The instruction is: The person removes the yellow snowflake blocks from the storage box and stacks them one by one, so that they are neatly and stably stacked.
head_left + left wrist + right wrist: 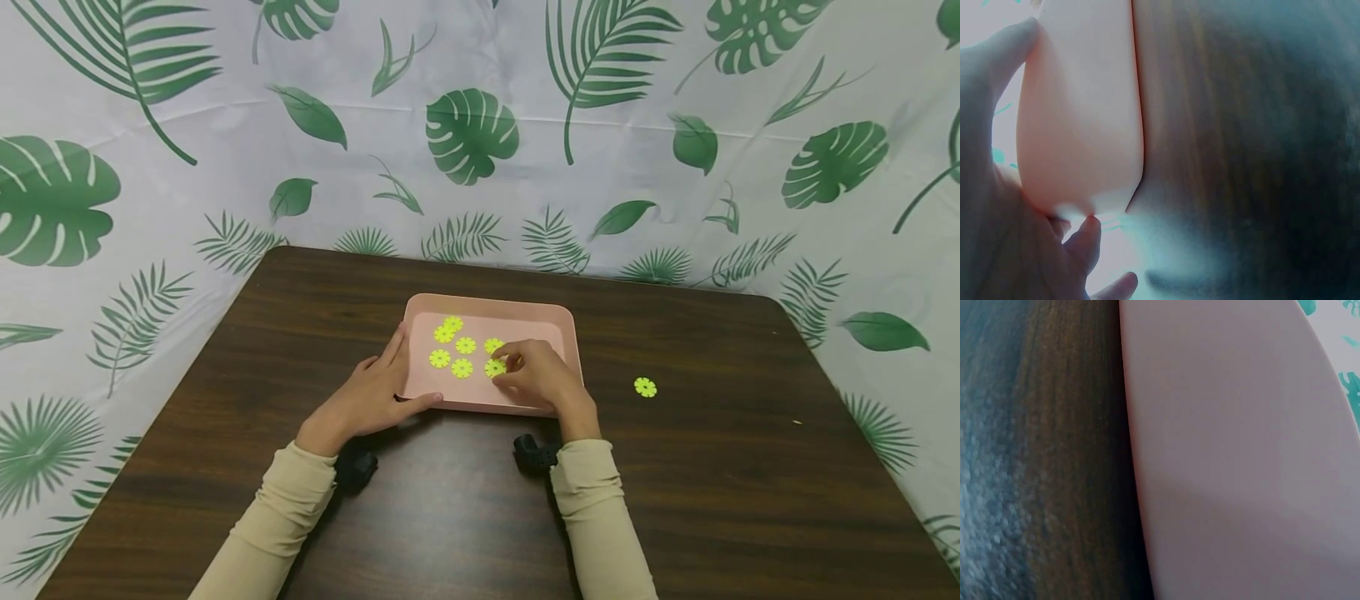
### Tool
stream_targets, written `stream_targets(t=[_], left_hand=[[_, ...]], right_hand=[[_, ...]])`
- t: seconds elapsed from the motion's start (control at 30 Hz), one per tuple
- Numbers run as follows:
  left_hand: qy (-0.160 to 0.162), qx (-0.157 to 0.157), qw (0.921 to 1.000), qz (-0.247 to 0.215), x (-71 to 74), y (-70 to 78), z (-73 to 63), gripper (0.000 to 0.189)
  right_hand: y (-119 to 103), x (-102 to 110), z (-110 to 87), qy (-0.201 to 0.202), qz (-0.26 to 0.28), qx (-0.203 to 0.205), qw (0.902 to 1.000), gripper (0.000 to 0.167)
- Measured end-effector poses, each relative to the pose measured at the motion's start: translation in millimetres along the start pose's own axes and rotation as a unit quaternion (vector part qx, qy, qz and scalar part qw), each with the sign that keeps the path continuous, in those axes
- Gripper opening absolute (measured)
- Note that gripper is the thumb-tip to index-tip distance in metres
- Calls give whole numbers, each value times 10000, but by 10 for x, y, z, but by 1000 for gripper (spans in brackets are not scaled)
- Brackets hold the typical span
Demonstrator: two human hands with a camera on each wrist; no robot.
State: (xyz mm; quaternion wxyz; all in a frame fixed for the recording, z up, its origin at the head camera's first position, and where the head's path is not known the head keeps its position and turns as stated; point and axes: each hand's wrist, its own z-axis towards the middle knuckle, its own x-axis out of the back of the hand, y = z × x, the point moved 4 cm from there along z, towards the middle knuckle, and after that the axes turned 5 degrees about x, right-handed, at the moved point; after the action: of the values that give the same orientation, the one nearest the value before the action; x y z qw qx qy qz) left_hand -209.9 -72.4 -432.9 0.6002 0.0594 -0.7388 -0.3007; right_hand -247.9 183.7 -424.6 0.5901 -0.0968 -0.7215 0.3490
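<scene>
A pink tray [517,323] sits on the dark table, with several small yellow-green notched discs [462,368] lying in it. My left hand [375,392] spans the tray's front left corner, fingers straight along the left side and thumb [420,406] on the front rim. In the left wrist view, the thumb and fingers touch the tray's outer wall [1085,112]. My right hand [536,371] reaches over the front rim into the tray. Its thumb and bent forefinger pinch a yellow disc [493,367]. The right wrist view has only the tray's front wall [1229,437] and tabletop.
One more yellow disc [645,387] lies on the table [712,450] to the tray's right. A tiny pale scrap [797,422] is farther right. Behind the table hangs a white cloth with green leaves [472,137]. Black camera mounts [534,456] hang at the wrists.
</scene>
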Motion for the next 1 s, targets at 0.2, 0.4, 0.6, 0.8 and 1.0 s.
stream_targets(t=[0.2, 0.4, 0.6, 0.8, 1.0], left_hand=[[-63, 52, 10000, 5, -8, -1, 13, 113], [-78, 32, 10000, 1, 0, 21, 12, 113], [-97, 42, 9999, 35, -5, 13, 12, 113], [-113, 61, 9999, 53, 0, 6, 15, 113], [-104, 65, 9999, 45, -3, 3, 11, 113]], right_hand=[[-6, 15, -20, -21, 95, 32, 9999, 37], [0, 12, -21, -42, 115, 110, 9999, 34], [7, 4, -18, -38, 122, 114, 9999, 32], [-17, 37, -13, 49, 53, 264, 9996, 34], [-79, 114, -34, 230, 109, 457, 9986, 35]])
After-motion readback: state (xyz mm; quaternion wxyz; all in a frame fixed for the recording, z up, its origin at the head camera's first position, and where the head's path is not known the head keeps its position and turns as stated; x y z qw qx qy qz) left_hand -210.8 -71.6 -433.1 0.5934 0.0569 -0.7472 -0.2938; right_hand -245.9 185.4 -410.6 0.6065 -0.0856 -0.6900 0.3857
